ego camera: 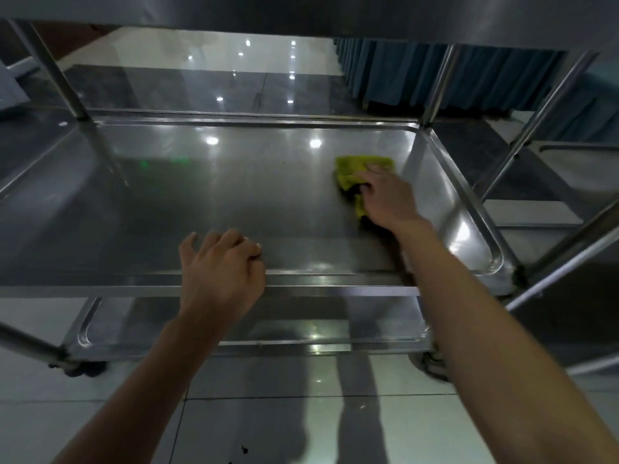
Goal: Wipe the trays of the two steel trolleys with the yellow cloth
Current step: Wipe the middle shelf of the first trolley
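Yellow cloth [358, 172] crumpled, lies on middle tray [234, 202] of steel trolley [432, 85], near the tray's far right corner. Right hand [385, 195] presses flat on the cloth, fingers straight and spread, arm reaching in over the front rim. Left hand [219, 262] rests on the front rim, fingers loosely curled over the edge, thumb side toward the tray. Top tray [301, 15] overhangs close above. Lower tray [268, 329] shows beneath, castor [432, 365] at right front. Second trolley [549, 202] just beside on the right, partly cut off. Blue curtain [435, 75] behind. Glossy tiled floor [234, 413], dark specks near bottom edge.
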